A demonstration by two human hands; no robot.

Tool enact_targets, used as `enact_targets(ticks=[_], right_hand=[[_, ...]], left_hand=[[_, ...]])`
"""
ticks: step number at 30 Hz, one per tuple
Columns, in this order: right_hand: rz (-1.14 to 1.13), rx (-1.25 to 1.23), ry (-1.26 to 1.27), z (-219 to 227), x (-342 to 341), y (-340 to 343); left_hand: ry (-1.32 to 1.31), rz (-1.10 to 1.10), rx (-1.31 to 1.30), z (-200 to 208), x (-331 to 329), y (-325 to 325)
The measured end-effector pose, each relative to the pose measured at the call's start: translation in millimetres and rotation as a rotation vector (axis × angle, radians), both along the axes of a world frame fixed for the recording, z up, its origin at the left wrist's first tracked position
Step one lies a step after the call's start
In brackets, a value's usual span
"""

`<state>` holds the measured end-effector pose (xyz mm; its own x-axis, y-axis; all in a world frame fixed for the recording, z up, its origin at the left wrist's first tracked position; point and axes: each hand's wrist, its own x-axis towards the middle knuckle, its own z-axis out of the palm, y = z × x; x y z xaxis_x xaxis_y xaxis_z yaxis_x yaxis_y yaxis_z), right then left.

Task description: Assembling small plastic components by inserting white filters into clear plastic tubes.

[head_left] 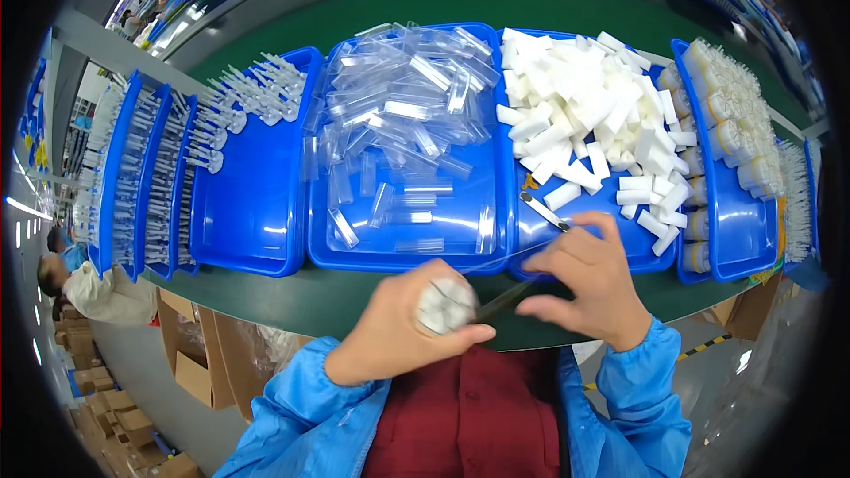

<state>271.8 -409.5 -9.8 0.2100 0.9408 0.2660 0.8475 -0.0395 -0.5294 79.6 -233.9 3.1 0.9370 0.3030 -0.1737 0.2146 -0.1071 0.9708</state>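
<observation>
My left hand (394,323) wraps round a bundle (445,305) with a round white end divided into wedge-like parts, held over the table's near edge. My right hand (584,279) is beside it, fingers curled and thumb apart from them. A thin pale strand (506,258) runs from the bundle toward my right fingertips; its kind is unclear. Below it a dark streak is smeared. Just beyond my right fingers, a slim white stick with black ends (542,211) lies over the blue tray of white foam blocks (584,97), near a small orange scrap (529,181).
A blue tray (407,258) of clear plastic sleeves (398,88) stands in the middle. To the left is a tray (243,204) of clear stemmed parts (257,93), beside several tilted trays. Banded white bundles (730,115) fill trays at right. Cardboard boxes (199,363) stand below the green table.
</observation>
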Motion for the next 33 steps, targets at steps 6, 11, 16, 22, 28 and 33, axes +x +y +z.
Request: enact_targets(ticks=[6,11,16,22,28,33], right_hand=[[0.294,0.621,1.678,1.1,-14.4,0.1],[-0.366,0.637,1.349,19.0,-28.4,43.9],[-0.263,0.288,1.141,-13.8,-14.4,41.2],[0.042,0.053,0.207,35.4,-34.5,25.9],[-0.028,-0.117,0.041,30.7,-28.6,16.8],[0.471,-0.098,0.511,38.2,-26.1,2.8]], left_hand=[[-0.315,0.561,-0.251,-9.8,12.5,0.9],[-0.645,0.028,0.126,-7.9,20.9,-14.4],[-0.438,-0.102,0.249,-12.6,9.9,-19.8],[-0.227,0.03,0.41,-12.3,12.6,-17.5],[-0.351,-0.136,0.384,-19.5,11.8,-5.7],[-0.002,-0.04,-0.904,-12.6,0.7,8.7]])
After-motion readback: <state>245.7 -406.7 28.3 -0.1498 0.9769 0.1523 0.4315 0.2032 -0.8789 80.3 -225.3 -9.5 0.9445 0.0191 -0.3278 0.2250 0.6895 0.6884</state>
